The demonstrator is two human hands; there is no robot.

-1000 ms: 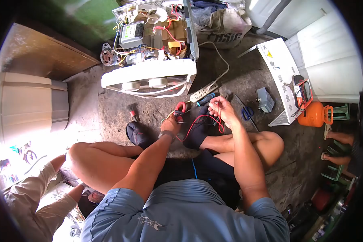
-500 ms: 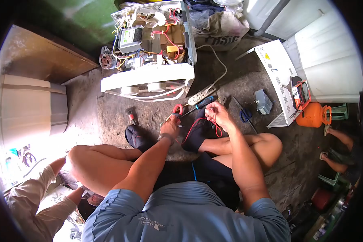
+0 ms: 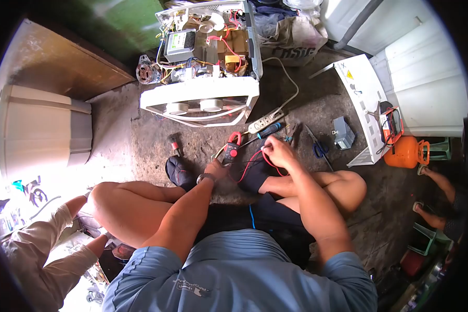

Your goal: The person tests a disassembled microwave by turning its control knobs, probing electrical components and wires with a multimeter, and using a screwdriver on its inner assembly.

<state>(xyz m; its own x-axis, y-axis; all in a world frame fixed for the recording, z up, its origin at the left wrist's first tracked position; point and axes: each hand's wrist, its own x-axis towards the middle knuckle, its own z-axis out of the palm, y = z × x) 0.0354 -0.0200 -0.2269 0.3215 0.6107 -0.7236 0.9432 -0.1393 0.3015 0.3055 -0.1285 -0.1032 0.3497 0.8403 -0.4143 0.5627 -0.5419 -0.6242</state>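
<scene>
Between my legs, a grey and red clamp meter (image 3: pixel 231 153) has its red jaw pointing away from me and its face turned up. My left hand (image 3: pixel 216 169) is closed at the meter's lower end; the exact hold of its fingertips is hidden. A red test lead (image 3: pixel 245 173) loops from near the meter to my right hand (image 3: pixel 278 152), whose fingers are pinched on it. The lead's end inside those fingers cannot be made out. A thin dark lead also runs between the two hands. Just beyond the right hand lies a blue-handled screwdriver (image 3: pixel 270 130).
An opened white appliance (image 3: pixel 203 96) with exposed wiring stands ahead, near a power strip (image 3: pixel 265 122). Blue scissors (image 3: pixel 317 149), a grey box (image 3: pixel 343 133), a brush (image 3: pixel 175 145) and a white panel (image 3: pixel 361 93) lie around. Other people's legs (image 3: pixel 70 229) show at both sides.
My left hand has slid down toward me along the clamp meter, uncovering its dial. My right hand has lowered slightly with the red lead. The view has shifted a little.
</scene>
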